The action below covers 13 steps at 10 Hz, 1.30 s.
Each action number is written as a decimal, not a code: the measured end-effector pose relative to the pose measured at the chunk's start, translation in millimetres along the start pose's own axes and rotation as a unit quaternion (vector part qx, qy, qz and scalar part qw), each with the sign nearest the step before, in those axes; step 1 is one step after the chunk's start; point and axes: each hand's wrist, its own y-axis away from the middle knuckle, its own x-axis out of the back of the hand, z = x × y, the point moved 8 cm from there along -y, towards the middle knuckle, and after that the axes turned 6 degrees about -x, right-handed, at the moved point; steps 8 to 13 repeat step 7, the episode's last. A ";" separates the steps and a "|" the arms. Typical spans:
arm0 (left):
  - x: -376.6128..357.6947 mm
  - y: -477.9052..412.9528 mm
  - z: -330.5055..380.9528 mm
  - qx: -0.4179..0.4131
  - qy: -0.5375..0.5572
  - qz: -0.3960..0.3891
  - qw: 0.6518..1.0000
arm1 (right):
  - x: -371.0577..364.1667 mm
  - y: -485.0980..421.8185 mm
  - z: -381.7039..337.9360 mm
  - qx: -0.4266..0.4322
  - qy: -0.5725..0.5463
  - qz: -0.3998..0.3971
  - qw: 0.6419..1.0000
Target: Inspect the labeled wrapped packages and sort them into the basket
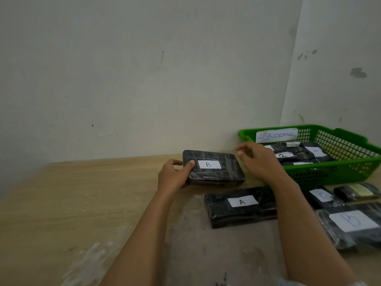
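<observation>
- Hands first: the left hand grips the left edge of a dark wrapped package marked B, thumb on top and fingers curled underneath.
- I see the right hand hovering just beside the package's far right corner, fingers loosely bent and holding nothing. I cannot tell whether it touches the wrap.
- That package sits over the wooden surface, left of the green basket. I cannot tell whether it is lifted clear or resting.
- A handwritten paper sign is fixed on the basket's far wall, and several dark wrapped packages already lie inside.
- Nearer to me, a package marked A lies flat on the surface. More wrapped packages lie to its right, some marked B.
- Handling, as I judge it: the held package looks flat, stiff and round-cornered, like a case under film. One hand manages it from one edge, so it is probably not heavy.
- The wrap is glossy and likely slippery.
- I would hold it by the two short edges, thumbs on top, leaving the label uncovered for reading.
</observation>
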 end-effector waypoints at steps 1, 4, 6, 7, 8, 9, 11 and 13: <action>-26.8 -6.7 -12.3 -0.003 -0.097 -0.017 0.995 | 7.5 -1.4 6.2 0.006 -0.020 0.039 0.999; -53.6 -15.0 -14.0 -0.023 -0.192 -0.038 0.980 | -1.9 -8.2 14.1 0.003 -0.048 0.017 0.999; -51.8 -16.6 -16.3 -0.007 -0.135 -0.062 0.989 | -10.5 -6.8 10.8 0.006 -0.022 0.006 1.000; -40.8 -13.5 -19.2 -0.012 -0.150 -0.043 0.988 | -6.5 -6.1 1.0 0.013 -0.018 0.012 1.000; -40.8 -13.5 -19.2 -0.012 -0.150 -0.043 0.988 | -6.5 -6.1 1.0 0.013 -0.018 0.012 1.000; -40.8 -13.5 -19.2 -0.012 -0.150 -0.043 0.988 | -6.5 -6.1 1.0 0.013 -0.018 0.012 1.000; -40.8 -13.5 -19.2 -0.012 -0.150 -0.043 0.988 | -6.5 -6.1 1.0 0.013 -0.018 0.012 1.000; -40.8 -13.5 -19.2 -0.012 -0.150 -0.043 0.988 | -6.5 -6.1 1.0 0.013 -0.018 0.012 1.000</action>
